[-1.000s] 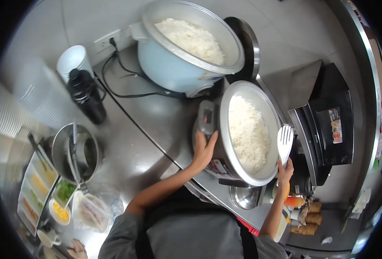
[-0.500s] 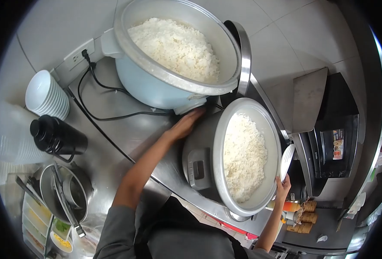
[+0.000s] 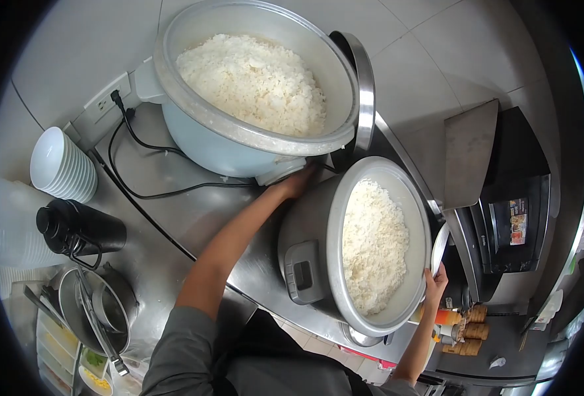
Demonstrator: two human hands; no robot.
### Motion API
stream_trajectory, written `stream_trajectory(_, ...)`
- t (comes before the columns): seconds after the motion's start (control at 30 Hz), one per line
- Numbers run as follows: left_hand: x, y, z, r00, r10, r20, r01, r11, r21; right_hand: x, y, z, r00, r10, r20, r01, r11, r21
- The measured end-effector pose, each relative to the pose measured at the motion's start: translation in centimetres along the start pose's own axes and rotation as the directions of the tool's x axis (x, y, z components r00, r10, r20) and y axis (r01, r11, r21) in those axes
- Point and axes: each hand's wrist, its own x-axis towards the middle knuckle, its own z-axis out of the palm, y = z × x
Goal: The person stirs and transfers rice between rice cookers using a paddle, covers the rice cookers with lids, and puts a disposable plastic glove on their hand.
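My left hand [image 3: 301,183] reaches between two large rice cookers, low by the front of the pale blue cooker [image 3: 206,142]. Its fingers are in shadow, hidden behind the grey cooker [image 3: 303,218]. Cooked white rice [image 3: 255,86] is heaped in the blue cooker, and more rice [image 3: 374,247] fills much of the grey one. At the far side of the grey cooker's rim, my right hand [image 3: 435,282] is closed around the lower end of a white, ridged, flat thing [image 3: 440,245]. Seen nearly edge-on, its kind is unclear.
Black cords [image 3: 173,193] run across the steel counter [image 3: 160,231] to a wall outlet [image 3: 107,97]. At left stand stacked white bowls [image 3: 64,165], a black flask [image 3: 84,226] and a metal pot [image 3: 117,310] with tongs [image 3: 94,317]. A black appliance [image 3: 513,198] stands at right.
The view has shifted slightly, so the counter items at left appear farther left and lower. My left hand sits deeper between the cookers. My right hand keeps its hold on the white ridged thing.
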Motion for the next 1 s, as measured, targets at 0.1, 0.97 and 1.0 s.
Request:
stream_trajectory(0.1, 2.8, -0.7, -3.8, 0.993, 0.114, -0.001, -0.098, 0.855, 0.509, 0.7, 0.4, 0.0, 1.000, -0.028, -0.004, 0.028, 0.999, 0.038)
stream_trajectory(0.97, 4.7, -1.3, -7.6, 1.000, 0.015, -0.020, -0.020, 0.950, -0.310, 2.7, 2.0, -1.1, 0.999, -0.013, 0.040, 0.013, 1.000, 0.003)
stream_trajectory(1.0, 3.8, -1.8, -7.6, 0.969, 0.051, -0.241, -0.126, 0.944, -0.305, 2.7, 1.8, -1.0, 0.999, -0.020, 0.039, 0.020, 1.000, -0.003)
